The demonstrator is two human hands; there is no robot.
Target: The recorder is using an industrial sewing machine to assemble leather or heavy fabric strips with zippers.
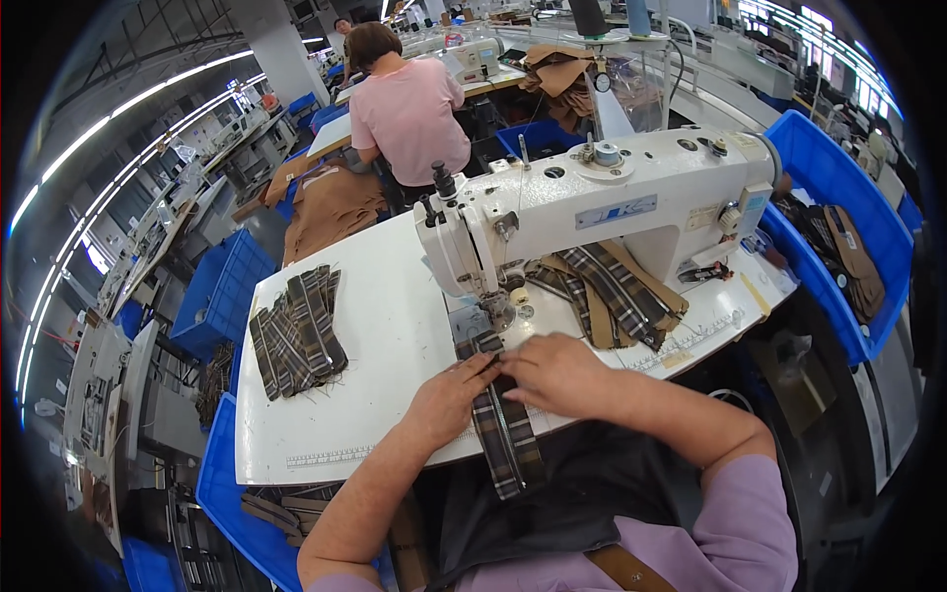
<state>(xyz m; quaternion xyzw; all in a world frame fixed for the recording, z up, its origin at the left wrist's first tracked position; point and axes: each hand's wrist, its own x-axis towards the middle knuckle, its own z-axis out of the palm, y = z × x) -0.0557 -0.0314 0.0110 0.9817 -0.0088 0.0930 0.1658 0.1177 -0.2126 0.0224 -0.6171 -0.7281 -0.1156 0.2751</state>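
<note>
A plaid fabric strip [507, 449] in brown, black and white runs from the needle area of a white sewing machine [552, 192] over the table's near edge. My left hand [449, 400] presses its fingertips together on the strip's left side, just in front of the presser foot. From the right, my right hand [557, 375] grips the strip with curled fingers, close to the left fingertips. My fingers partly cover the fabric there. A pile of plaid pieces [298, 333] lies on the table to the left. More plaid and tan pieces [607, 296] lie under the machine arm.
The white sewing table [395, 296] has ruler markings along its near edge. Blue bins with fabric stand at the right [878, 237] and lower left [232, 493]. A person in a pink shirt [409, 113] sits at another table ahead, near stacked brown pieces [330, 207].
</note>
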